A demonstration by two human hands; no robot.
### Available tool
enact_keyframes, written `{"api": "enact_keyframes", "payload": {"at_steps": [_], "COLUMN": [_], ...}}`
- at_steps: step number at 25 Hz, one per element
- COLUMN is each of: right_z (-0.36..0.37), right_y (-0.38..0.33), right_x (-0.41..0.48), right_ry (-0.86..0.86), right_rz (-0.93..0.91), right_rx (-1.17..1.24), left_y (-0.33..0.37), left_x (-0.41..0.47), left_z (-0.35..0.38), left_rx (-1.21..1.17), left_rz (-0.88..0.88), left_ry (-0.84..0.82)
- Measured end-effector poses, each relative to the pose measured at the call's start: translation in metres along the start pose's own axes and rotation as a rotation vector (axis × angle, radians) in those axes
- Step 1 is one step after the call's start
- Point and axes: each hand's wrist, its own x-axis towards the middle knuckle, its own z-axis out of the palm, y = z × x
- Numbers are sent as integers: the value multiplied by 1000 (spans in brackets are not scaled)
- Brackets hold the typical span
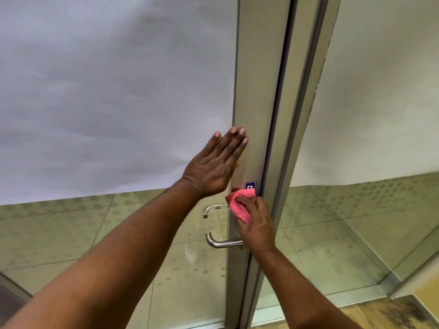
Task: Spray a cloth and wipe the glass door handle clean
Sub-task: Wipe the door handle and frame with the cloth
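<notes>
My right hand (257, 224) grips a pink cloth (240, 205) and presses it on the metal door frame (256, 91), just below a small blue sticker (250, 185). The steel lever handle (219, 243) juts out to the left right under that hand. A second lever handle (212, 208) shows through the glass, a little higher. My left hand (213, 167) lies flat, fingers together, against the frosted glass and the frame's edge above the cloth. No spray bottle is in view.
The door's upper glass (107, 91) is frosted white, its lower part clear with a dotted pattern. A fixed glass panel (368, 115) with a metal post stands to the right. Tiled floor shows beyond; a wooden floor patch lies at the bottom right.
</notes>
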Motion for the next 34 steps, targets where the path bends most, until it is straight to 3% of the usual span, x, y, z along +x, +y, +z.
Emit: {"api": "enact_keyframes", "payload": {"at_steps": [10,17,21,26,34], "right_z": [0,-7,-4,-3,32], "right_y": [9,19,33,38,5], "right_x": [-8,-12,-34,-44,-74], "right_ry": [-54,-128,-237,-249,-237], "right_rz": [91,43,126,156,-47], "right_rx": [27,-48,-53,-16,-135], "left_y": [2,2,1,1,1], "left_x": [1,1,1,2,2], "left_z": [1,3,3,3,3], "left_rx": [2,15,16,31,32], "left_rz": [-11,-15,-14,-18,-17], "left_ry": [28,17,12,12,-1]}}
